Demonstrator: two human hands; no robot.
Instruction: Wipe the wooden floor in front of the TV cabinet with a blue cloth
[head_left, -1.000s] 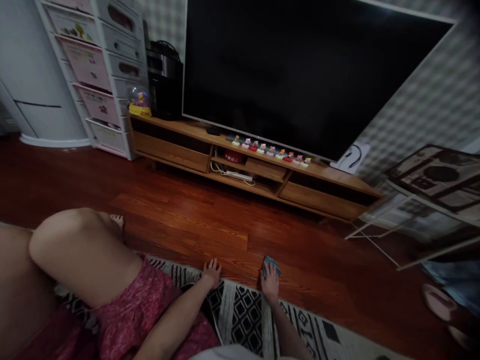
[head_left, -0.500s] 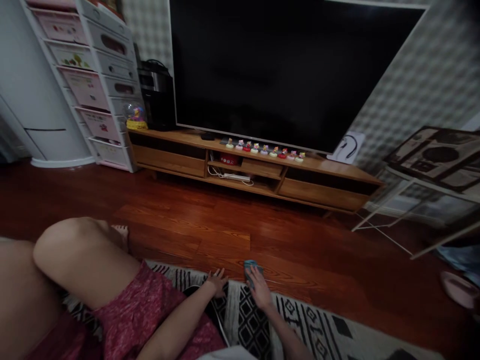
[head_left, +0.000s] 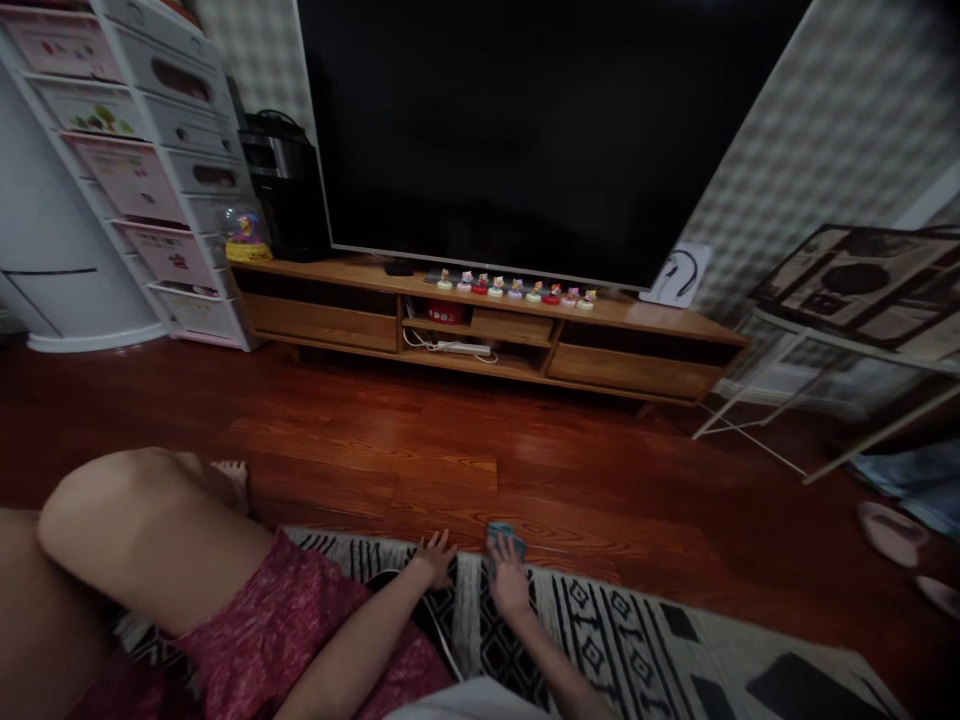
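At the rug's far edge [head_left: 619, 595], the left hand [head_left: 437, 560] splays free; the right hand [head_left: 508, 575] rests spread fingers on a cloth [head_left: 496, 528].

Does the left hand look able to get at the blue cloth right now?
Probably yes: the left hand is near the blue cloth, with nothing visible standing between them. The right hand covers part of the cloth, but its far edge is exposed.

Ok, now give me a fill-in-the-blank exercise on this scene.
The right hand is on a blue ____.
The left hand rests on the patterned ____.
Small figures stand in a row before the big dark ____.
Pink slippers lie near the picture's ____ edge.

Missing words: cloth; rug; television; right.
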